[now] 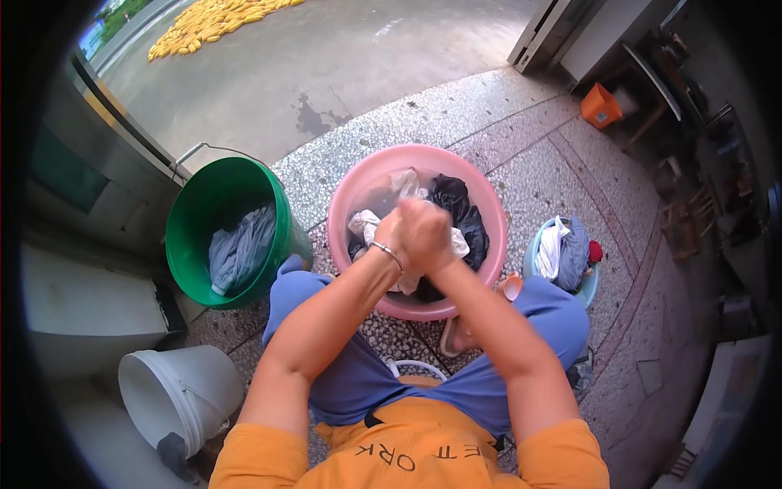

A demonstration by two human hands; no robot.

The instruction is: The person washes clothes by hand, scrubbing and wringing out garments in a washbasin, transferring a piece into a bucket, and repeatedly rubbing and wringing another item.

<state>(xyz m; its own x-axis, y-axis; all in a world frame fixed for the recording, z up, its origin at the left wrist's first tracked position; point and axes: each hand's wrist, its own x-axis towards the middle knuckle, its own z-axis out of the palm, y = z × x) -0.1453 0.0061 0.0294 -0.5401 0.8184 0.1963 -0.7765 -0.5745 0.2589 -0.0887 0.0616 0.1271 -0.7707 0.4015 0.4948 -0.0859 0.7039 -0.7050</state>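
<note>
My left hand [393, 238], with a bracelet at the wrist, and my right hand [428, 231] are closed and pressed together over a pink basin [344, 183]. White cloth [365, 222] shows on both sides of my hands, bunched in their grip; the fingers are partly hidden and slightly blurred. Around it, dark cloth [450, 196] lies wet in the basin, mostly toward the far right. Greyish water shows at the basin's left side.
Left of the basin stands a green bucket [181, 244] with grey-blue cloth [243, 244] inside. A white bucket [191, 391] is nearer. On the right, a small light-blue basin [588, 292] holds clothes beside an orange cup [511, 287]. Farther off are an orange bin [599, 106] and corn cobs [208, 26].
</note>
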